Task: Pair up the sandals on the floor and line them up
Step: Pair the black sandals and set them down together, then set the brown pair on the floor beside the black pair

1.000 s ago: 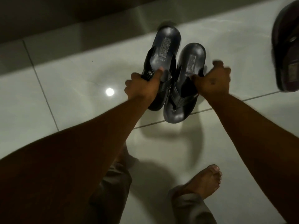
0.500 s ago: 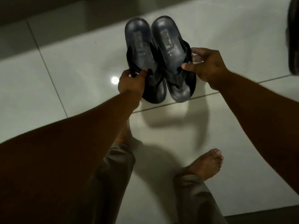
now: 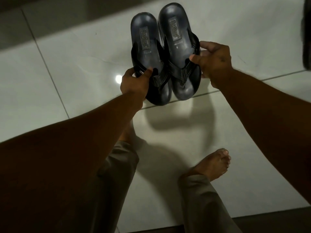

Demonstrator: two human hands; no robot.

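Two black thong sandals sit side by side on the white tile floor, toes toward me and heels away. My left hand (image 3: 134,82) grips the outer strap of the left sandal (image 3: 146,47), thumb on the insole. The right sandal (image 3: 179,39) lies slightly farther away, its side touching the left one. My right hand (image 3: 212,60) holds its right edge and strap, thumb pressed on the insole.
Part of another dark sandal (image 3: 307,36) shows at the right edge. My bare right foot (image 3: 213,163) and trouser legs (image 3: 116,182) stand on the tiles below. A dark strip (image 3: 50,7) runs along the far side of the floor.
Both hands have swung the two sandals together from a tilted spread into a side-by-side pair, and the view has shifted so they sit right of where they were.
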